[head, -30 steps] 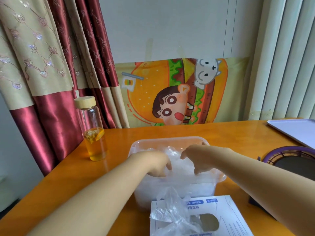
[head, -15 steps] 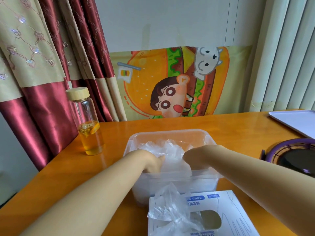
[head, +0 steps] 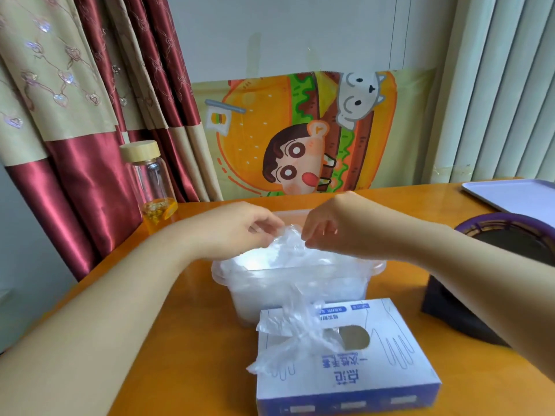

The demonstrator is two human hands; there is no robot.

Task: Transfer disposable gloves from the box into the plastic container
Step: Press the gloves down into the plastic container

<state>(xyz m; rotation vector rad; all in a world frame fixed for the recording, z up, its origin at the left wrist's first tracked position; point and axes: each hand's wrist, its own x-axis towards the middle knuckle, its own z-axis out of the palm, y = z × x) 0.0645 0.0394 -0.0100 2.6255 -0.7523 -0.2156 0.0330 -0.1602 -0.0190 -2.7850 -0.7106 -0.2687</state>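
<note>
the plastic container (head: 377, 267) sits in the middle of the table (head: 192, 340), and it looks nearly full of thin clear gloves (head: 264, 261) — so a lot of the job looks done. the left hand (head: 240, 229) and the right hand (head: 333, 226) are just above it, close together. each one has its fingers curled and seems to pinch an edge of one crinkly glove (head: 289, 238). that glove hangs over the top of the pile, not tucked in yet.

the box (head: 345, 376) lies flat at 6 o'clock from the container, just beside it. a loose glove (head: 285, 334) pokes out of the hole in its top, flopping toward 9 o'clock — so the box is not empty. how many more are inside, i cannot tell.

what is left, i think: push this glove down, then pull out the next ones. a glass bottle (head: 153, 187) stands at 10 o'clock from the container, apart from it.
</note>
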